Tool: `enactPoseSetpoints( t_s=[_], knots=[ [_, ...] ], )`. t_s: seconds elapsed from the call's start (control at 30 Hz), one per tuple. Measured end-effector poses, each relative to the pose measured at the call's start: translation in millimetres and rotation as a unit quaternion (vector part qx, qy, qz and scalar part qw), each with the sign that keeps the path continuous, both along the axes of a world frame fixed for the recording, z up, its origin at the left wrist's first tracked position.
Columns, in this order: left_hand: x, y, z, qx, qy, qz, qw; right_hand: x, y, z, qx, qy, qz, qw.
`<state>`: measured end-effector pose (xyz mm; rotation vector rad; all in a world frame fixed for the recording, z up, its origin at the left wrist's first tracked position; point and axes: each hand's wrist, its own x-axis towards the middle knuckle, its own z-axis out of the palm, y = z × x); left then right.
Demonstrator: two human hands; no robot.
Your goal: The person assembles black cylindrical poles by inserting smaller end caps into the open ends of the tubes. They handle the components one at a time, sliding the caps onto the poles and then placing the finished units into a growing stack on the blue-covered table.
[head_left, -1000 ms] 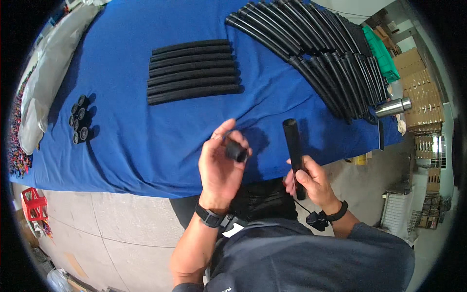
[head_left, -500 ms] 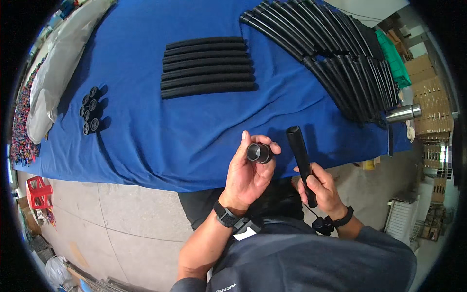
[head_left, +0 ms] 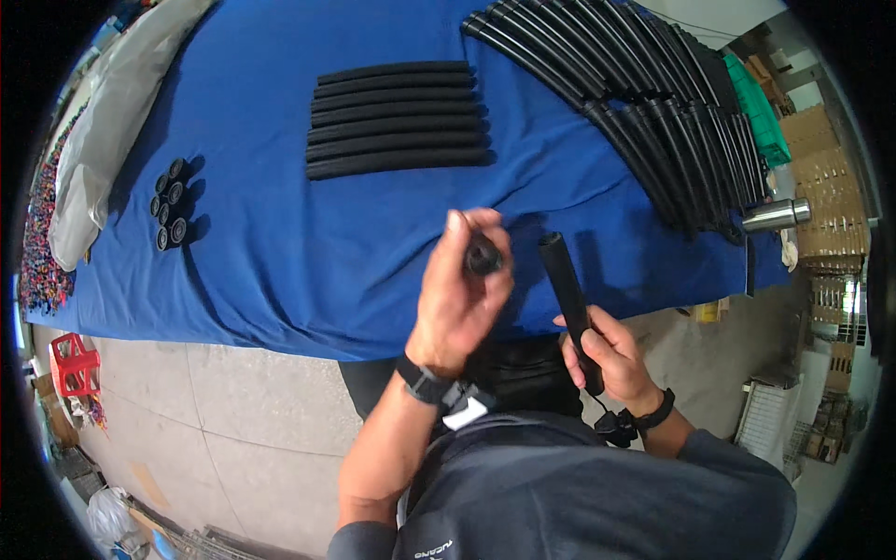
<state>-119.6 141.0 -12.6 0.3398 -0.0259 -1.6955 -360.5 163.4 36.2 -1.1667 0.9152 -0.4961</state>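
Between the thumb and fingers of my left hand (head_left: 457, 294) sits a short black plastic cap (head_left: 483, 256), round and hollow-looking at the end that faces up. My right hand (head_left: 611, 359) grips the lower part of a black foam tube (head_left: 562, 275), which stands tilted with its open end up and slightly left. Cap and tube end are apart, with a small gap between them. Farther off on the blue cloth (head_left: 392, 243) lies a row of several black foam tubes (head_left: 397, 121). At the left several similar black caps (head_left: 171, 198) stand grouped.
Many glossy black tubes (head_left: 644, 112) are stacked at the far right, beside a green crate (head_left: 758, 110). A steel flask (head_left: 777, 216) lies near the table's right edge. Clear plastic sheeting (head_left: 117, 131) covers the left side. A red stool (head_left: 74, 364) stands on the floor.
My left hand has shifted slightly left and away from me, and the cap has turned in its fingers. The foam tube's top end has moved a little left and farther out.
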Motion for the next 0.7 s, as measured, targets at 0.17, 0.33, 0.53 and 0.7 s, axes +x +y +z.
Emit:
enactPoseSetpoints(
  t_s=[0.17,0.33,0.53,0.7],
  knots=[
    [33,-30,-13,-0.051,0.046,0.077,0.995,36,-6,-2,0.057,-0.048,0.009,0.997],
    [31,-22,1,0.02,-0.011,0.134,0.991,52,-22,-3,0.065,-0.059,0.078,0.993],
    [25,-5,15,-0.036,-0.018,0.149,0.988,62,-18,-6,0.105,-0.047,0.144,0.983],
    [30,0,20,-0.061,-0.018,0.12,0.991,58,-10,-7,0.185,-0.088,0.161,0.965]
  ],
)
